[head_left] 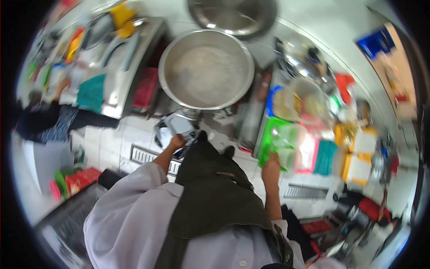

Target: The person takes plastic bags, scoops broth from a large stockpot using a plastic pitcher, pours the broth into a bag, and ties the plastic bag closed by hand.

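Note:
My left hand (178,141) is closed at the lower edge of a shiny grey, box-shaped thing (182,123); blur hides exactly what its fingers grip. Just beyond stands a large round metal pot (162,71) with cloudy, pale liquid (204,71) inside. To the right, my right hand (271,164) reaches the near edge of a bright green board or tray (265,142). Beside its fingers is a pale, see-through cup (287,158), with a clear container (286,134) above it. The fingers of that hand are smeared, so touch or grip is unclear.
A wide metal lid or pan (233,15) lies behind the pot. Tubs, trays and a teal cloth (326,158) crowd the right counter. Another person (51,119) stands at the left counter; someone in red (369,207) is far right. Drain grates (145,155) cross the tiled floor.

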A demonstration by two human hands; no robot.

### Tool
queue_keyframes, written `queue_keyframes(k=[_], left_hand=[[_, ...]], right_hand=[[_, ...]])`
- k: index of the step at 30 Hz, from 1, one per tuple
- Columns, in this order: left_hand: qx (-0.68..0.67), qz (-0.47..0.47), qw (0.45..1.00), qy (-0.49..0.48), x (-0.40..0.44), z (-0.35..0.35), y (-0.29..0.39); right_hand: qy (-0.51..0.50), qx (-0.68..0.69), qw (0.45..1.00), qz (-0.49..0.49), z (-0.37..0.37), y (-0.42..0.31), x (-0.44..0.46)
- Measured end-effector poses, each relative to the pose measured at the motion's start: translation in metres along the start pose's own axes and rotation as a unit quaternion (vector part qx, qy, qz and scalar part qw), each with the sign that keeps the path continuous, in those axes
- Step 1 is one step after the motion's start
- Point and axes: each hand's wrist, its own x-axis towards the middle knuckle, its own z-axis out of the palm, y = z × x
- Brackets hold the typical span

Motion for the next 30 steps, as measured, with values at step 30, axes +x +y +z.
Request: queue_keyframes(k=[30], left_hand=[[0.125,0.081,0.988,0.045,0.031,0.012,0.009]], right_hand=[[-0.059,-0.06,0.975,0.203,0.042,0.025,0.034]])
